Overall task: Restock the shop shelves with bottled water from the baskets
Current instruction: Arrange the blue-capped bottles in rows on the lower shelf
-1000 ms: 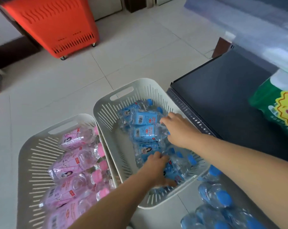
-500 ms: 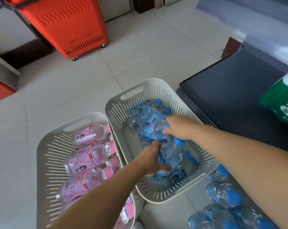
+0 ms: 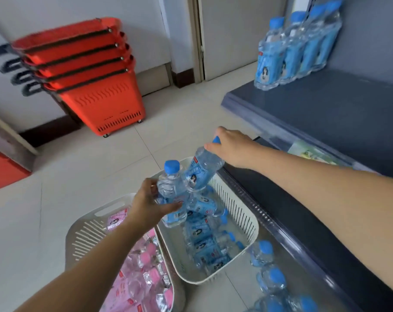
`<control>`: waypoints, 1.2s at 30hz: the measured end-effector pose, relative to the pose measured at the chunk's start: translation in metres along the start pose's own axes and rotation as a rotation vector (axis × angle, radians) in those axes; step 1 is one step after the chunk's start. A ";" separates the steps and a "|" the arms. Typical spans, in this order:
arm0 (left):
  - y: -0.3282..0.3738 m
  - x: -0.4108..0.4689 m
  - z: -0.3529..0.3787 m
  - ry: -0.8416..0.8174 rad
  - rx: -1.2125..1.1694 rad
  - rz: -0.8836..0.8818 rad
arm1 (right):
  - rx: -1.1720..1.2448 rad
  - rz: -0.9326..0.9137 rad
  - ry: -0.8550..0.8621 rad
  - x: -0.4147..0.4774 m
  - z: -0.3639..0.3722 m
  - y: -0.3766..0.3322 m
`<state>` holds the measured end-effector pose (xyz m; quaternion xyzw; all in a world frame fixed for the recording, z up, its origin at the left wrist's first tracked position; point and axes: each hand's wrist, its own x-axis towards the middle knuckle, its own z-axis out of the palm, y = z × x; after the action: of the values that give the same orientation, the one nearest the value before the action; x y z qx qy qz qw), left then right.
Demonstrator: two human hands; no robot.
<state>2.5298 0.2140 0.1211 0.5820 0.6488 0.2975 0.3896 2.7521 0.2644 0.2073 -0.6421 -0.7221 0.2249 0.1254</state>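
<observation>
My left hand [image 3: 147,204] grips an upright blue-capped water bottle [image 3: 172,194] by its body, above a white slotted basket [image 3: 247,224]. My right hand [image 3: 232,146] holds a second blue-labelled bottle [image 3: 202,168] by its cap end, tilted, higher and to the right. Several more blue bottles [image 3: 205,242] lie in that basket. A second white basket [image 3: 83,235] at the left holds pink-capped bottles [image 3: 143,273]. A dark shelf [image 3: 326,109] at the right carries a row of upright blue bottles [image 3: 294,48] at its far end.
A stack of red shopping baskets [image 3: 87,73] stands against the far wall. Upright blue-capped bottles [image 3: 270,278] stand on the lowest shelf level beside the basket. A lower dark shelf [image 3: 303,210] runs under my right arm. Tiled floor [image 3: 56,176] lies to the left.
Both hands have lifted a blue bottle each up out of the basket. My view has tilted up, showing the upper shelf and the stacked red baskets.
</observation>
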 end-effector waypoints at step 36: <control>0.260 0.183 0.098 -0.025 -0.329 0.369 | 0.216 0.298 0.534 0.073 -0.174 0.103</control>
<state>2.7462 0.4258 0.2591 0.6230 0.4693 0.4581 0.4264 2.9130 0.3722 0.3004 -0.7602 -0.5336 0.1397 0.3432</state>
